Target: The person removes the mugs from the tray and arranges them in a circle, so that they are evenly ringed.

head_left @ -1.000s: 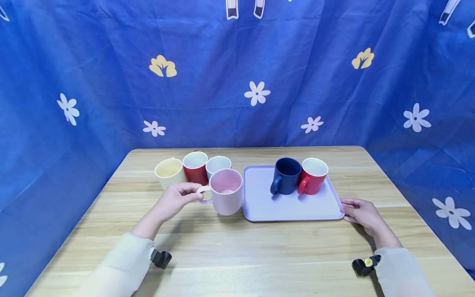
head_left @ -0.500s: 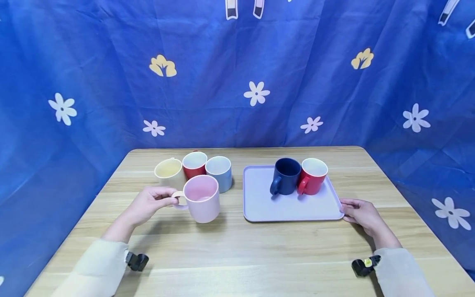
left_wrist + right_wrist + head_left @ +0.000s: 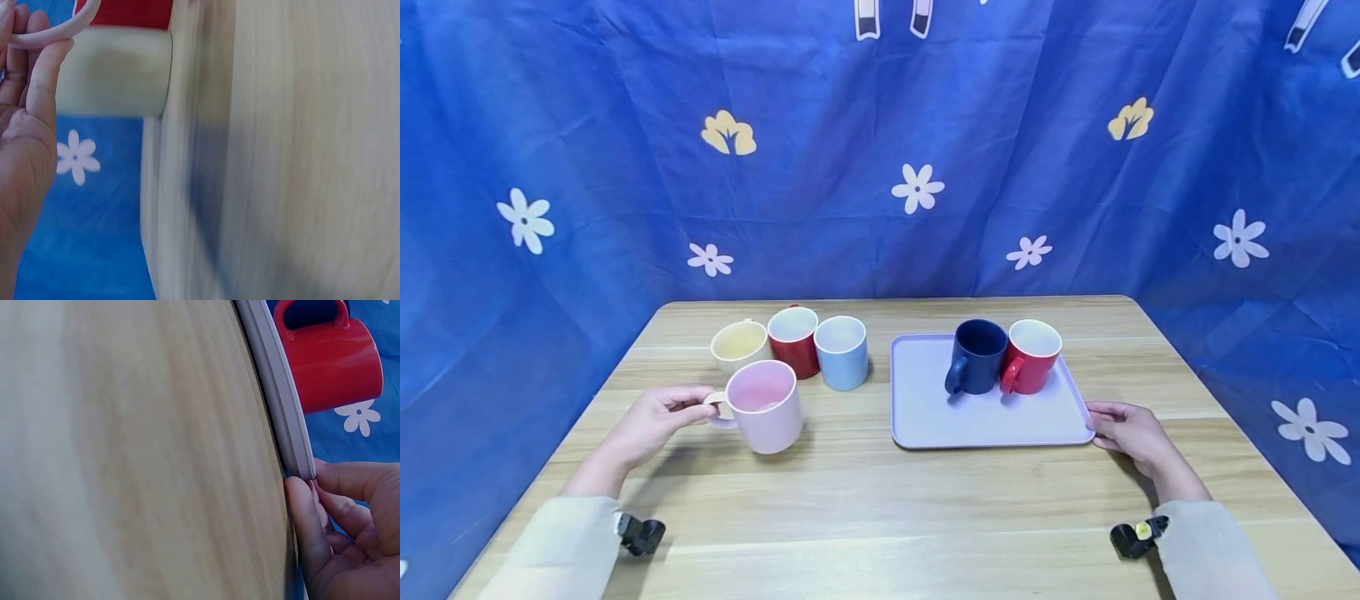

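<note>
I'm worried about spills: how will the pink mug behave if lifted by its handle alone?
The pink mug looks rigid and smooth, so probably breakable. Held only at its handle by the left hand, it may tilt away. Its wide flat base suggests it stands steadily.

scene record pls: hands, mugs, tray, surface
left hand: pinches the pink mug by its handle
right hand: fingers at the tray near right corner
on tray: navy mug, red mug, side by side
off tray: cream mug, second red mug, light blue mug
surface: wooden table
</note>
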The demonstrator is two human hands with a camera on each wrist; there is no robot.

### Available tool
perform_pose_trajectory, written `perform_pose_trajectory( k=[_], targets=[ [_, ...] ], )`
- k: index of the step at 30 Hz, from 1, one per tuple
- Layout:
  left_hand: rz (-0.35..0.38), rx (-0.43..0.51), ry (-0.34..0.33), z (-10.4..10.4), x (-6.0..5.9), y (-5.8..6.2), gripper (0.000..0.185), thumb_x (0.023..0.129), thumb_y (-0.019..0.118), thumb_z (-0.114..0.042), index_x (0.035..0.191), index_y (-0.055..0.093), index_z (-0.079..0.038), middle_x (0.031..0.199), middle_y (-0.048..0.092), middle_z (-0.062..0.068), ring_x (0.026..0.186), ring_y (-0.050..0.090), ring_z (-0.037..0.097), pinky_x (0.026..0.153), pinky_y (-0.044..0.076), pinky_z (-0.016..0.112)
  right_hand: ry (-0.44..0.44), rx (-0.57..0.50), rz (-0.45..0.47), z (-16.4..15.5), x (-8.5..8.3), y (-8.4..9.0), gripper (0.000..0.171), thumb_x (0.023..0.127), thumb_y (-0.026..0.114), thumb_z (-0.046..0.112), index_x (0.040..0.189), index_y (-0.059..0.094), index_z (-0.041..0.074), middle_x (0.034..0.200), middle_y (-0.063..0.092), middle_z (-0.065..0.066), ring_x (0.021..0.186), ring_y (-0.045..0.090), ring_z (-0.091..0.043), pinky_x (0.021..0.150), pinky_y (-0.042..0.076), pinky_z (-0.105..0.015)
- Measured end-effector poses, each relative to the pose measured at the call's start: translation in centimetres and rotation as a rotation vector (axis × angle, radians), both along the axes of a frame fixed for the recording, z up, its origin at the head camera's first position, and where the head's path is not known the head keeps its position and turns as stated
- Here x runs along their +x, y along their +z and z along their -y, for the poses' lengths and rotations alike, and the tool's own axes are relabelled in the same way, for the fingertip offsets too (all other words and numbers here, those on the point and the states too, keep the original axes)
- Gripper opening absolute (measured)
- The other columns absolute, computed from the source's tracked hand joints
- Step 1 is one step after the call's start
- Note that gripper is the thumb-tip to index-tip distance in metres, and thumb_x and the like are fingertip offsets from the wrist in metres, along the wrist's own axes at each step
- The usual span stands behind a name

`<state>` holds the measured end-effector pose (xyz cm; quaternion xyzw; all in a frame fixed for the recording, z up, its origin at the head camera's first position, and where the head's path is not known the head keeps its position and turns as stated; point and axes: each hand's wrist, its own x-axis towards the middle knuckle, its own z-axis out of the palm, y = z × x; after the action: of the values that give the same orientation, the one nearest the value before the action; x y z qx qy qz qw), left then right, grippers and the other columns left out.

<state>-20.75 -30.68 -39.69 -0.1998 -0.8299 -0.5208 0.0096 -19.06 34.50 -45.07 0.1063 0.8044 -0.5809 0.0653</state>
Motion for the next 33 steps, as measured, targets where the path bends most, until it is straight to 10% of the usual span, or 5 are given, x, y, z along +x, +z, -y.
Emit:
perform_pose_trajectory(
  k=[33],
  targets=[
    [0.069,0.147,0.03,4.6,-0.5,-2.6,0.026,0.09,0.059,0.007,0.108,0.072,-0.006,0.103,0.068,-0.012,0.095,0.06,-0.002,0.077,0.048,0.014,-0.006,-0.013,-0.001,-0.2,0.0,-0.2,0.049,0.092,0.061,0.007,0.131,0.043,-0.016,0.109,0.064,-0.012,0.081,0.062,-0.003,0.07,0.055,-0.026]
  ],
)
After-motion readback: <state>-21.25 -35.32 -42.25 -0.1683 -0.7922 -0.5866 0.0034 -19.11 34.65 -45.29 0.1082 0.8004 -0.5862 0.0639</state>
